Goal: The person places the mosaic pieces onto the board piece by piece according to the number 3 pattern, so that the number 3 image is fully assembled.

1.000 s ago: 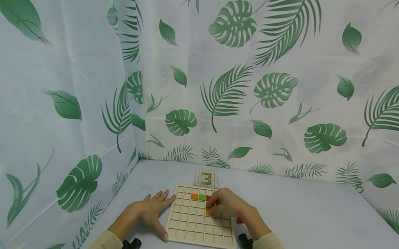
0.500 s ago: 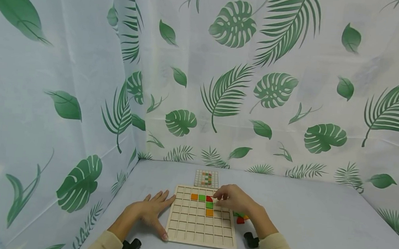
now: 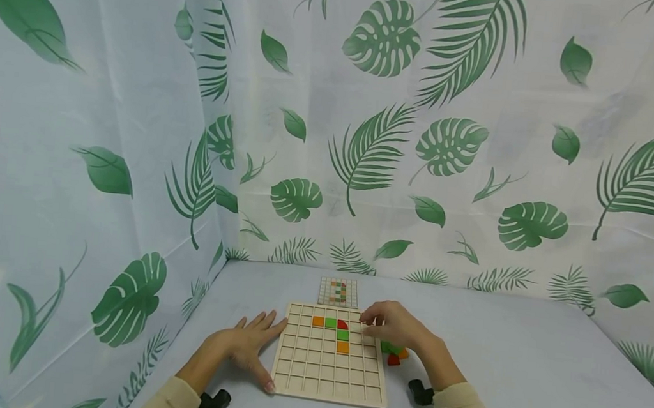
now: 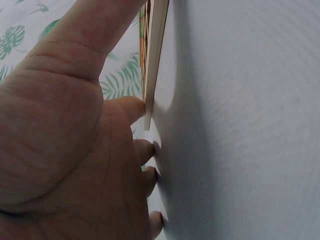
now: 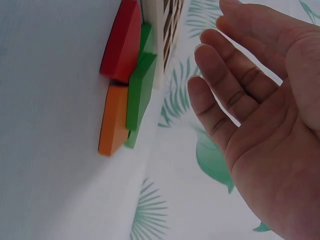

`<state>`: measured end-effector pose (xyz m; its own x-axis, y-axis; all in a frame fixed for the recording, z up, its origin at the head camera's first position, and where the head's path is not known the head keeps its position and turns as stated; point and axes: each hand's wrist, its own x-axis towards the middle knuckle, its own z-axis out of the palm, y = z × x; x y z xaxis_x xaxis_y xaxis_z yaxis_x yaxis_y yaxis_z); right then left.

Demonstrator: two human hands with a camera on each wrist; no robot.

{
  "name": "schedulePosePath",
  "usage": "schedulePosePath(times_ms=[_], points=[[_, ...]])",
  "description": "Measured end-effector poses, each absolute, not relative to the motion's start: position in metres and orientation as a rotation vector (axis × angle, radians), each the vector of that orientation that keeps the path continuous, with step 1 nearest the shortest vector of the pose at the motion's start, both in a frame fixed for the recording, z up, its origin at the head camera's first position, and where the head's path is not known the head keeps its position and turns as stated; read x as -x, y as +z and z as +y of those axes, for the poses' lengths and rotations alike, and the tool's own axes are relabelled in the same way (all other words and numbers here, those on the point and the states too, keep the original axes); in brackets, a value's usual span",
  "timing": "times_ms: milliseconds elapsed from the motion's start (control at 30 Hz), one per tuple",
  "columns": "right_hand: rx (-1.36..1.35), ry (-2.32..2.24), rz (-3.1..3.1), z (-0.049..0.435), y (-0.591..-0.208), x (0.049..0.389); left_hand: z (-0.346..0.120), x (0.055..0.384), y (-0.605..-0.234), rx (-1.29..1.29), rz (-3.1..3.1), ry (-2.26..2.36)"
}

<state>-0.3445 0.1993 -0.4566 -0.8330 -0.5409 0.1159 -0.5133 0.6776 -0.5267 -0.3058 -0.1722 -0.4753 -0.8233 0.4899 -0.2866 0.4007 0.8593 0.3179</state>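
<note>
A wooden grid board (image 3: 313,382) lies flat on the table. Set in its cells are an orange tile (image 3: 318,321), a green tile (image 3: 330,323) and a red tile with a rounded corner (image 3: 343,325) in one row. Below the red one come another green tile (image 3: 342,335) and an orange tile (image 3: 342,347). My left hand (image 3: 249,346) spreads its fingers at the left edge, thumb and index finger touching the board. Above the board's upper right hovers my right hand (image 3: 395,324), fingers loosely bent; the right wrist view shows nothing held in it.
Just right of the board sits a small heap with a red piece (image 5: 122,42), an orange piece (image 5: 114,120) and green pieces (image 5: 141,90). A printed grid card (image 3: 326,287) with a coloured pattern lies behind the board. Leaf-print curtains (image 3: 475,81) hang around the table.
My right hand has drawn away from the tiles toward the upper right, uncovering the red tile, the lower green tile and the heap. My left hand stays in place.
</note>
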Motion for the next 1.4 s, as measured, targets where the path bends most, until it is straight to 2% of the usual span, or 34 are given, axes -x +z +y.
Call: schedulePosePath(times_ms=[533,833,1400], points=[[0.791,-0.909,2.824,0.224,-0.456,0.344,-0.174,0.308,-0.475,-0.671,2.674,0.345],[0.642,-0.882,2.802,0.234,-0.455,0.343,-0.173,0.307,-0.475,-0.672,2.669,0.346],[0.594,-0.813,2.746,0.239,-0.456,0.338,-0.171,0.307,-0.474,-0.652,2.663,0.353]])
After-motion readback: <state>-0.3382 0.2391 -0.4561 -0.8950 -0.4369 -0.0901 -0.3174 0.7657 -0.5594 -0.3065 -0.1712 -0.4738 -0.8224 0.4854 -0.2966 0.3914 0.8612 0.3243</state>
